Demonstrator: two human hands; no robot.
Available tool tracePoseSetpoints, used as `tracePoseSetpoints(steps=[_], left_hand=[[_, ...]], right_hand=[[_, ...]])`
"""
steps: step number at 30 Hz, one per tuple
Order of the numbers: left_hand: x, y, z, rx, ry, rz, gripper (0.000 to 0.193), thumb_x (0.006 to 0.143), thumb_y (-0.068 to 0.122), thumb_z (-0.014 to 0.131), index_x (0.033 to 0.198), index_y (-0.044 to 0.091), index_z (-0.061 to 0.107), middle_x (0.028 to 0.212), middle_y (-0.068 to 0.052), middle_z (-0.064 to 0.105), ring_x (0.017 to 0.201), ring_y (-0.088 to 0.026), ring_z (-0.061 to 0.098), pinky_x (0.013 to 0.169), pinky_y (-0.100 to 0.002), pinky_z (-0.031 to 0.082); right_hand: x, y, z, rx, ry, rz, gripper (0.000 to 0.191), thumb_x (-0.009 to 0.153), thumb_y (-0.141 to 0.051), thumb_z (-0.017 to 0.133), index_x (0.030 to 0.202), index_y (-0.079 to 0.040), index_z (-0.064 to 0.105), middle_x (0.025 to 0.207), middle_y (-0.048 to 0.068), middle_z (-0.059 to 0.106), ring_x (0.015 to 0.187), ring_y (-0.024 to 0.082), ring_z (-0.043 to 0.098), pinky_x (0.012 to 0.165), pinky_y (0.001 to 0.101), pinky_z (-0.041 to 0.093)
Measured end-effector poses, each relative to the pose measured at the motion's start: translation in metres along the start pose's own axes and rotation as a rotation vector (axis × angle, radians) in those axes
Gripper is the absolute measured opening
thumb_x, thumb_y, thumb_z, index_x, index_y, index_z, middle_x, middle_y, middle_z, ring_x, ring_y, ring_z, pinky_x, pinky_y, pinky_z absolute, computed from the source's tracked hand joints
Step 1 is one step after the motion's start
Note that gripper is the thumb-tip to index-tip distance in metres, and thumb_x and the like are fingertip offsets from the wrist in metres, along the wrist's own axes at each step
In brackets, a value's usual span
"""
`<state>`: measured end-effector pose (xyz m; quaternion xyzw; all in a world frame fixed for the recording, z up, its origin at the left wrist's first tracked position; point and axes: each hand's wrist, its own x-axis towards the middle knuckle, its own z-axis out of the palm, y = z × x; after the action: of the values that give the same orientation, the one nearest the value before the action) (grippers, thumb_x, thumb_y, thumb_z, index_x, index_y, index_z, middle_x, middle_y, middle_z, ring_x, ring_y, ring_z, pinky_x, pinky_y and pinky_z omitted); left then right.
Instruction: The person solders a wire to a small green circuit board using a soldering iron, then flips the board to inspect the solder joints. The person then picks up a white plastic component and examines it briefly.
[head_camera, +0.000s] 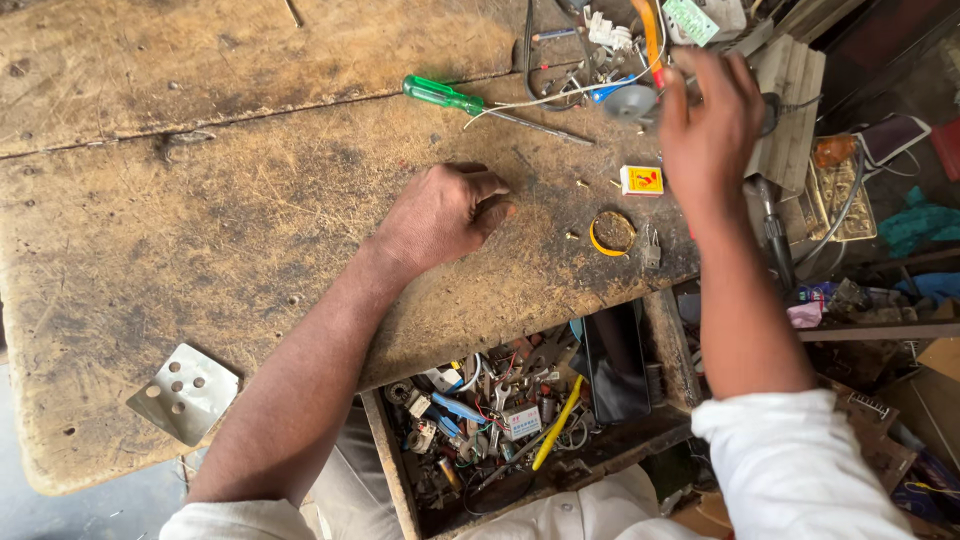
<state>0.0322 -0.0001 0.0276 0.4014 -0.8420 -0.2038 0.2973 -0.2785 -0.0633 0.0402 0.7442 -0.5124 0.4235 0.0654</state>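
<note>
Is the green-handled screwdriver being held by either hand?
No, the green-handled screwdriver lies alone on the worn wooden workbench, apart from the left hand and right hand.
</note>
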Motion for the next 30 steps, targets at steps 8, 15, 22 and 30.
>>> tracePoseSetpoints(steps=[8, 15, 22, 30], left_hand=[[0.000, -0.006, -0.003, 0.028, 0.074, 0.018, 0.013, 0.094, 0.017, 0.074, 0.102, 0.007, 0.076, 0.099, -0.010, 0.075, 0.087, -0.031, 0.074, 0.076, -0.046, 0.062], [0.000, -0.008, 0.000, 0.089, 0.076, 0.020, 0.016, 0.096, 0.020, 0.073, 0.104, 0.007, 0.075, 0.096, -0.011, 0.074, 0.088, -0.031, 0.074, 0.077, -0.047, 0.062], [0.002, -0.006, 0.000, 0.030, 0.089, -0.003, 0.032, 0.094, 0.030, 0.078, 0.113, 0.005, 0.074, 0.108, -0.012, 0.074, 0.084, -0.028, 0.075, 0.079, -0.045, 0.064], [0.007, -0.011, 0.001, -0.618, 0.039, -0.030, 0.065, 0.087, 0.036, 0.086, 0.141, 0.011, 0.061, 0.123, -0.010, 0.072, 0.101, -0.019, 0.077, 0.087, -0.032, 0.069]], right_hand=[[0.065, 0.002, 0.044, -0.248, -0.188, -0.185, 0.026, 0.093, -0.006, 0.079, 0.117, 0.000, 0.073, 0.115, 0.017, 0.073, 0.107, 0.041, 0.061, 0.097, 0.0560, 0.042], [0.078, -0.008, 0.050, -0.310, -0.285, -0.151, 0.031, 0.089, -0.008, 0.079, 0.120, -0.005, 0.076, 0.116, 0.016, 0.073, 0.110, 0.038, 0.060, 0.095, 0.0566, 0.040], [0.039, -0.027, 0.029, -0.090, -0.055, -0.196, 0.020, 0.109, -0.006, 0.071, 0.127, 0.002, 0.066, 0.111, 0.018, 0.061, 0.101, 0.030, 0.062, 0.086, 0.0475, 0.050], [-0.080, -0.110, 0.009, 0.674, -0.323, 0.223, 0.024, 0.105, 0.005, 0.061, 0.129, 0.002, 0.064, 0.112, 0.012, 0.065, 0.081, 0.016, 0.064, 0.068, 0.0266, 0.059]])
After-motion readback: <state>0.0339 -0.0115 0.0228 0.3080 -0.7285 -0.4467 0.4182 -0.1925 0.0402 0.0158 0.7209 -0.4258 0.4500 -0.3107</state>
